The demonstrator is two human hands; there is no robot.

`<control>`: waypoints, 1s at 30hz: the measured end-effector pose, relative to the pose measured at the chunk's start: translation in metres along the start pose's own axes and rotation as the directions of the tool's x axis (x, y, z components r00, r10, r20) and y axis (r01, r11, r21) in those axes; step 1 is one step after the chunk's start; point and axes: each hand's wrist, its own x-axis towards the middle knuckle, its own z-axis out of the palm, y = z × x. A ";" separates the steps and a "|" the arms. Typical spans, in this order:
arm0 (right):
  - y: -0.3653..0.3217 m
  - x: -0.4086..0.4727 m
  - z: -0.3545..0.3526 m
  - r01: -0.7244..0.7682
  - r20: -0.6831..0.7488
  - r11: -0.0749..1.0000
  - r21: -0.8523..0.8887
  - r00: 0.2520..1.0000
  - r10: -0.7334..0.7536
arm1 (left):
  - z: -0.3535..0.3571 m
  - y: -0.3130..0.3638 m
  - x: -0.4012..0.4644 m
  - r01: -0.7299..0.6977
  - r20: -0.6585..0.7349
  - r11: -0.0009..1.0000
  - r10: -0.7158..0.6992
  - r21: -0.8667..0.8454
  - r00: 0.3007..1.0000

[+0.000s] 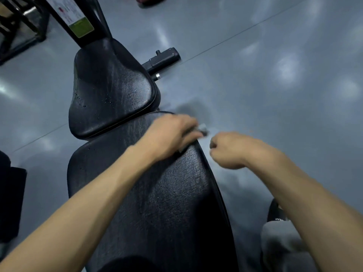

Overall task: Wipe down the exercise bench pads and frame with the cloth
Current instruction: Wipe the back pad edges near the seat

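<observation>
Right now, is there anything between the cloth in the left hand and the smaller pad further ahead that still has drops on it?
Nothing visible. The left hand holds the cloth at the right edge of the long pad. Only bare pad surface lies between it and the smaller pad. The right hand is off to the side.

The long back pad [167, 193] has a black cover that looks like leather or vinyl, with a fine creased grain and a soft shine. The seat pad [110, 91] has the same black grained cover; it is glossier, and small droplets sit on its surface. The cloth [203, 129] is a grey soft fabric, matt. The frame post [82, 22] is black painted metal and carries a glossy paper label. The floor [255, 75] is grey, smooth and shiny, with blurred light reflections. A short bright metal pin [158, 76] looks polished.
</observation>
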 end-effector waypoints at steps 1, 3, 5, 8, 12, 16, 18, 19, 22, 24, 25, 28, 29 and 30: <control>0.004 0.000 -0.007 -0.021 -0.036 1.000 0.023 0.999 0.022 | 0.005 0.010 -0.007 -0.086 0.033 0.996 0.085 0.025 0.996; 0.014 0.002 -0.017 -0.060 -0.103 0.996 0.069 0.992 0.066 | 0.005 0.006 -0.009 -0.088 -0.023 0.989 0.092 0.121 0.996; 0.021 0.001 -0.021 -0.077 -0.127 0.991 0.106 0.988 0.090 | -0.002 -0.010 -0.002 0.120 -0.103 0.980 -0.105 0.157 0.989; 0.022 -0.003 -0.019 -0.081 -0.124 0.987 0.137 0.987 0.098 | 0.004 -0.005 0.000 0.229 -0.107 0.965 -0.217 0.125 0.970; 0.023 -0.004 -0.021 -0.101 -0.132 0.982 0.157 0.984 0.122 | 0.025 0.050 -0.024 -0.169 0.067 0.985 0.166 0.038 0.984; 0.021 -0.007 -0.022 -0.084 -0.145 0.981 0.177 0.983 0.110 | 0.013 0.029 -0.013 -0.121 -0.009 0.964 0.126 0.238 0.992; 0.020 -0.008 -0.020 -0.077 -0.140 0.980 0.184 0.985 0.104 | 0.001 0.012 -0.001 0.064 -0.103 0.960 -0.037 0.272 0.994; 0.020 -0.007 -0.019 -0.074 -0.140 0.980 0.183 0.985 0.100 | 0.002 0.011 0.001 0.106 -0.135 0.959 -0.073 0.262 0.988; 0.019 -0.005 -0.018 -0.064 -0.137 0.982 0.178 0.987 0.089 | 0.022 0.042 -0.016 -0.053 -0.101 0.982 0.072 0.182 0.992; 0.019 -0.004 -0.018 -0.069 -0.135 0.982 0.178 0.986 0.094 | 0.039 0.072 -0.039 -0.246 -0.032 0.954 0.255 0.170 0.966; 0.019 -0.004 -0.017 -0.072 -0.134 0.982 0.177 0.986 0.096 | 0.041 0.077 -0.046 -0.295 -0.006 0.935 0.302 0.197 0.953; 0.015 -0.002 -0.016 -0.060 -0.126 0.984 0.170 0.989 0.082 | 0.027 0.054 -0.037 -0.177 -0.085 0.946 0.207 0.272 0.975; 0.014 -0.002 -0.015 -0.052 -0.126 0.985 0.164 0.989 0.073 | 0.017 0.041 -0.030 -0.063 -0.150 0.960 0.107 0.273 0.983; 0.012 -0.001 -0.014 -0.044 -0.127 0.986 0.159 0.990 0.064 | 0.008 0.031 -0.025 0.076 -0.208 0.962 -0.020 0.263 0.978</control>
